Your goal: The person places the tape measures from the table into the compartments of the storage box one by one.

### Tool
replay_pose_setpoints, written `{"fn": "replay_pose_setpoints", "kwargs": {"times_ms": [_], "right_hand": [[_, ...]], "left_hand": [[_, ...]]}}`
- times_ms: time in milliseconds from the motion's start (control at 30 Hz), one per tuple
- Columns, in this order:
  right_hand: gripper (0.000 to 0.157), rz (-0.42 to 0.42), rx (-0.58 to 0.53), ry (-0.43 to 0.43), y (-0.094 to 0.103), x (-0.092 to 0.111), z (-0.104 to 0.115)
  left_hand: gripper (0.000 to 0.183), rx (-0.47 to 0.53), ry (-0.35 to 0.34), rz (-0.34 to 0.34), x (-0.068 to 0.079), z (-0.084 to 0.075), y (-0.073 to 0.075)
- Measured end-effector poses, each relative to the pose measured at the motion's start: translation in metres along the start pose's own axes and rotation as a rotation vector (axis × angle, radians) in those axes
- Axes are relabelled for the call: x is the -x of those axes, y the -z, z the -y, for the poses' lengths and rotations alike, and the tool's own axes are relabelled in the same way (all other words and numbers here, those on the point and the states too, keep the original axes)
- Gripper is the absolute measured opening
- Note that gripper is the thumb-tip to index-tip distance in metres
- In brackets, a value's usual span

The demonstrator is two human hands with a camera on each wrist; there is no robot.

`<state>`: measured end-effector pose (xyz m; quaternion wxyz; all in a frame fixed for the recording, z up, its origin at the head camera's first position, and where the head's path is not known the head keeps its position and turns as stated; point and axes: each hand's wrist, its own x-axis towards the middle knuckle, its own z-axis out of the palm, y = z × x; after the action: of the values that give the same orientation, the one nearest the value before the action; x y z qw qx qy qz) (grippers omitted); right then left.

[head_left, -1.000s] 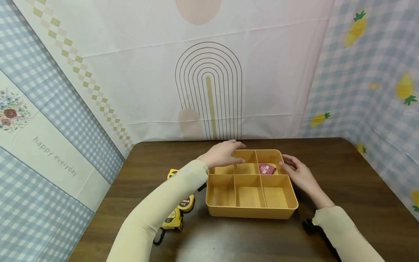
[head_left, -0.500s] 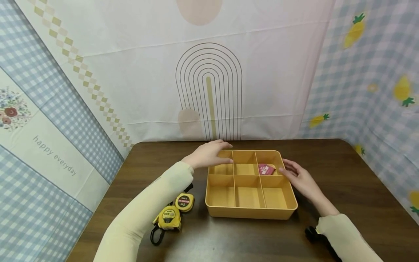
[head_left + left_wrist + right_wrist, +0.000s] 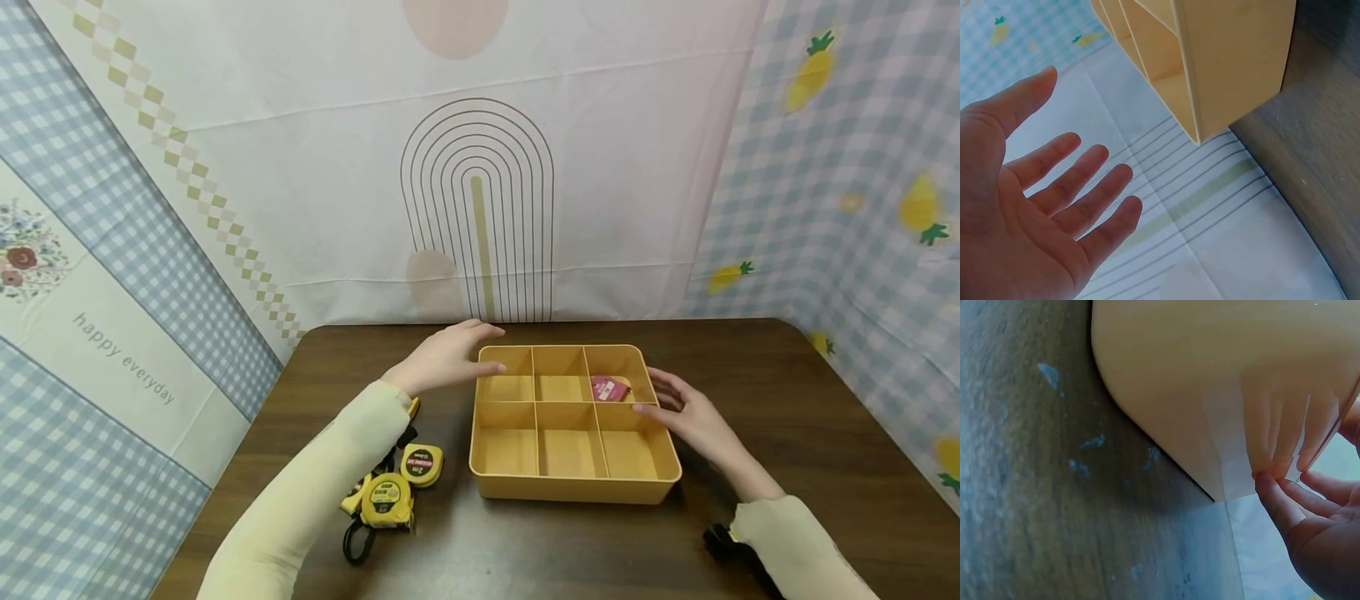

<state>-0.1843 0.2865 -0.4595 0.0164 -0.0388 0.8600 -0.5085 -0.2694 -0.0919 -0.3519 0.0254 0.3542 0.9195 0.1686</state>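
Observation:
A yellow box (image 3: 577,489) with several compartments lies on the table. Its back right compartment holds a magenta item (image 3: 609,388) with a white label, its kind unclear. My left hand (image 3: 448,358) hovers by the back left corner, fingers spread and slightly bent, nothing in them. In the left wrist view its palm (image 3: 1029,231) faces the box, apart from the wall. At the right side, my right hand (image 3: 693,417) holds the box, thumb over the rim and fingers against the outer wall. The fingertips (image 3: 1266,481) touch that wall in the right wrist view.
Yellow tape measures (image 3: 387,502) with black straps lie left of the box, one labelled 2m (image 3: 422,464); the left sleeve partly covers the group. A black object (image 3: 722,542) sits by the right sleeve. A patterned cloth (image 3: 337,208) hangs behind the table (image 3: 750,367).
My left hand has moved left from above the back compartments to beyond the box's left corner, uncovering more tape measures. The right hand's thumb has shifted slightly along the rim towards the front.

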Motion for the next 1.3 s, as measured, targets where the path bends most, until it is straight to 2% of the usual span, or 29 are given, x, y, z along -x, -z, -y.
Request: {"fn": "replay_pose_setpoints", "kwargs": {"times_ms": [267,567,833,1300], "right_hand": [[0.074,-0.02,-0.035,0.014,0.003,0.002,-0.003],[0.066,-0.041,-0.059,0.02,0.002,0.003,-0.007],[0.062,-0.063,-0.057,0.038,0.002,0.001,-0.013],[0.061,-0.066,-0.054,0.054,0.0,0.004,-0.013]], "left_hand": [[0.063,0.021,0.025,-0.031,0.015,0.018,-0.003],[0.061,0.074,0.094,-0.06,0.034,0.028,-0.002],[0.064,0.09,0.159,-0.06,0.05,0.04,-0.001],[0.068,0.111,0.191,-0.114,0.079,0.058,0.007]]}}
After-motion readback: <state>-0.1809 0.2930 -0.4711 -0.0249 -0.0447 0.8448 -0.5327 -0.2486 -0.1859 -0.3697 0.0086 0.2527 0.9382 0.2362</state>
